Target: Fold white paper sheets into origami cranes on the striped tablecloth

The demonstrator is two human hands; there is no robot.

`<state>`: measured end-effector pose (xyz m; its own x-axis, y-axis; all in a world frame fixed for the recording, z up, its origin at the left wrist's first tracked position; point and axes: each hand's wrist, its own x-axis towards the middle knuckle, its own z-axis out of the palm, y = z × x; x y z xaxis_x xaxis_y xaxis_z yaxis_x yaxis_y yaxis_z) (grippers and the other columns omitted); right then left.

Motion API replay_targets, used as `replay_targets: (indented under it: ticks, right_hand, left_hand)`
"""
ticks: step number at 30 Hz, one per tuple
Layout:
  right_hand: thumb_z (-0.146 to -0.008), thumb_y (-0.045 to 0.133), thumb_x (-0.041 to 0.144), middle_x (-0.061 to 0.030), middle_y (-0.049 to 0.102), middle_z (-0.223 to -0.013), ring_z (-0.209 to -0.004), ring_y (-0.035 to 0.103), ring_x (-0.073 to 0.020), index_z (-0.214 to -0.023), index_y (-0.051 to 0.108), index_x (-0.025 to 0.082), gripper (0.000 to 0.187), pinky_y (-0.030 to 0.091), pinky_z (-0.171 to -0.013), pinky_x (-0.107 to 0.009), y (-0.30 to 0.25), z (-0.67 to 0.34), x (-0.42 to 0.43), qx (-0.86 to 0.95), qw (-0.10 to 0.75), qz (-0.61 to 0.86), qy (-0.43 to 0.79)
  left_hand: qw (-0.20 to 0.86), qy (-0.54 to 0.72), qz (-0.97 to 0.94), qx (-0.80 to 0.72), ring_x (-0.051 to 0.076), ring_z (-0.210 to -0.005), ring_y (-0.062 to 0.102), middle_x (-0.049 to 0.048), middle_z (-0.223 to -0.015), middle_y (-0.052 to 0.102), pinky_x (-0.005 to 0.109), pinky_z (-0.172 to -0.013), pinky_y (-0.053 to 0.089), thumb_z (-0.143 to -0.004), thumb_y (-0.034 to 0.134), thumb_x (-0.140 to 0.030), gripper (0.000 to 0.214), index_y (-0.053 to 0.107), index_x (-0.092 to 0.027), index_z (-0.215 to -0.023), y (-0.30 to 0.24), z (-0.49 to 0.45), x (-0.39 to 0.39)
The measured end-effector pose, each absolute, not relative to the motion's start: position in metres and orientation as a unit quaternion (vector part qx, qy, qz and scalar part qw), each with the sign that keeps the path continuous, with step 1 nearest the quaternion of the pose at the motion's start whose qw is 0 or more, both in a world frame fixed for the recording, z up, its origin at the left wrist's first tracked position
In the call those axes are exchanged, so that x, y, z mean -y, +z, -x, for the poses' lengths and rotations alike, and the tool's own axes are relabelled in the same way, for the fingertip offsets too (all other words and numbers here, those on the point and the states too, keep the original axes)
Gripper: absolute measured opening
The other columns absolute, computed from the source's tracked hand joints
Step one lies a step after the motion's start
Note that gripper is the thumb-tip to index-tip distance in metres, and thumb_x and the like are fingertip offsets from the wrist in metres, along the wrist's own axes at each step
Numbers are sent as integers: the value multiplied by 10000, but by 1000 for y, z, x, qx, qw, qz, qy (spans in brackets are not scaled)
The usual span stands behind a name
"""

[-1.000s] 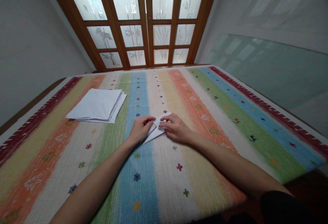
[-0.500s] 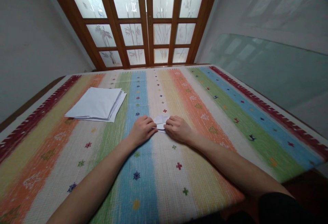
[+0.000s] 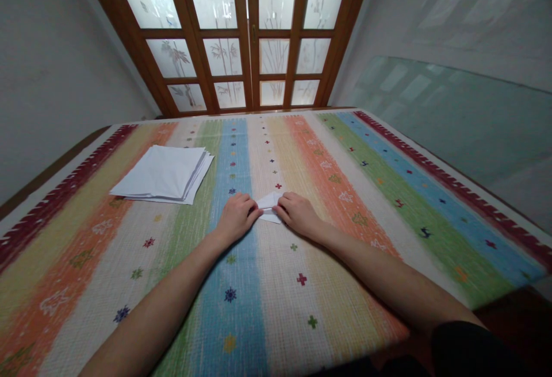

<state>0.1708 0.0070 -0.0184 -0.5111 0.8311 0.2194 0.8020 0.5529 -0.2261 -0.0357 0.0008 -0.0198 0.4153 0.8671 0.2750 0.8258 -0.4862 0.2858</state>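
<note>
A small folded piece of white paper (image 3: 269, 200) lies on the striped tablecloth, between my two hands. My left hand (image 3: 238, 215) pinches its left edge between thumb and fingers. On the other side, my right hand (image 3: 297, 211) pinches the right edge in the same way. A crease runs across the paper between my thumbs, and a pointed flap shows below it. My fingers cover both ends of the paper.
A stack of white paper sheets (image 3: 161, 173) lies to the left, farther from me. The striped tablecloth (image 3: 284, 319) covers the table. Beyond the table's far edge stand wooden doors (image 3: 252, 72) with glass panes. A glass panel (image 3: 452, 112) leans along the right wall.
My thumbs have shifted along the paper's crease, and more of the lower flap shows. Both hands keep hold of the folded paper. The stack has not moved.
</note>
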Motion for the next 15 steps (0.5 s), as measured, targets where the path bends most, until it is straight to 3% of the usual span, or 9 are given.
replay_targets:
  ticks: [11,15]
  right_hand:
    - [-962,480,297,-108,659,-895,-827,590,-214,-867,649,148,245,400,-708,-311,-20,-160,-7,847,99,521,9]
    - [-954,501,308,-114,659,-892,-816,591,-221,-851,645,155,234,398,-700,-319,-20,-160,-8,846,103,522,7]
  left_hand:
    - [-100,64,-822,-557,301,-922,529,135,-878,625,397,-734,386,-911,551,-372,272,675,-139,-843,-11,33,3]
    - [-153,33,-834,-528,297,-903,530,154,-877,618,410,-740,379,-920,455,-152,221,660,-119,-846,-1,35,15]
